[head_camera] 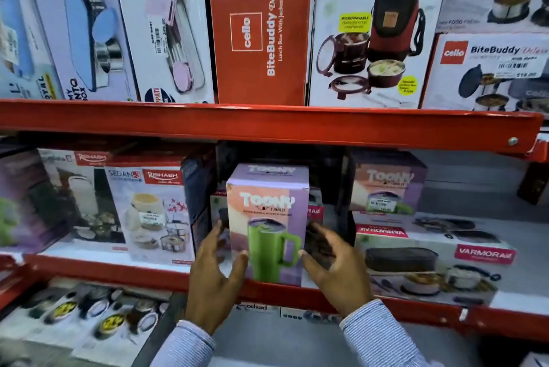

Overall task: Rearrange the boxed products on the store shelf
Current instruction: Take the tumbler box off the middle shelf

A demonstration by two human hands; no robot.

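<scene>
White cardboard Rishabh box [148, 212] with pictured jars stands at the left of the red metal shelf [267, 126]. The left hand [215, 274] and right hand [335, 271] flank the upright lilac-and-peach tumbler box [267, 224] showing a green mug, fingers spread wide, thumbs near its front. A flat white Varmora box [430, 262] lies rightward.

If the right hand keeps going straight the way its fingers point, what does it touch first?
Most likely the right side of the purple tumbler box: the right hand is open, fingers aimed up-left at it, thumb near its front edge. Depth is uncertain.
</scene>
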